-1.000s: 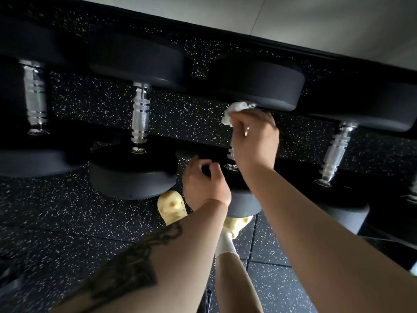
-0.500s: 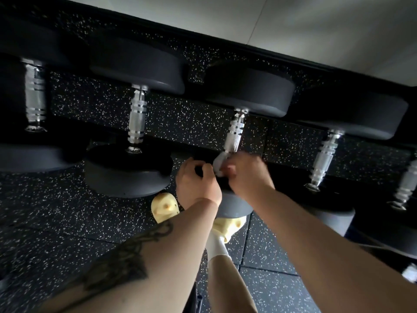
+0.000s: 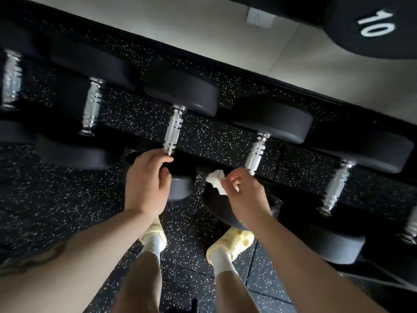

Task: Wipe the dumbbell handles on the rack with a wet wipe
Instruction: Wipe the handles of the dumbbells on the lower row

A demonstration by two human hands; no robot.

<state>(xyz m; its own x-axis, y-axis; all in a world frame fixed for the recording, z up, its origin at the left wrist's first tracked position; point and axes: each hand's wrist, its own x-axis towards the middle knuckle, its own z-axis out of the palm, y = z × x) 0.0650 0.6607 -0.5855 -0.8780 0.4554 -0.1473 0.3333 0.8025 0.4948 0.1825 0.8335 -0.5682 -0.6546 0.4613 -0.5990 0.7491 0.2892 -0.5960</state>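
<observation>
- Left hand (image 3: 146, 184) sat on the near head (image 3: 180, 188) of one dumbbell, fingers curled over its top edge, fingertips right at the bottom end of that dumbbell's handle (image 3: 173, 129).
- That handle was knurled chrome, tilted, running up to the far head (image 3: 187, 96).
- Right hand (image 3: 244, 193) pinched the wet wipe (image 3: 216, 180): white, crumpled, bunched between thumb and fingertips, sticking out on the hand's left side.
- Wipe was just below and left of the bottom end of the next handle (image 3: 256, 152) to the right; could not tell if it touched the chrome. It hung over that dumbbell's near head (image 3: 216, 208).
- Both hands were close together, on neighbouring dumbbells.
- More dumbbells in the row: two handles further left (image 3: 92, 107) (image 3: 10, 80), the outer one blurred, and one further right (image 3: 335, 184).
- All lay on a black speckled rubber floor (image 3: 56, 199) along the wall (image 3: 203, 26).
- A black plate marked "10" (image 3: 372, 26) was top right; a white socket (image 3: 259, 18) sat on the wall beside it.
- Person's bare legs, white socks and yellow clogs (image 3: 232, 243) were below the hands.
</observation>
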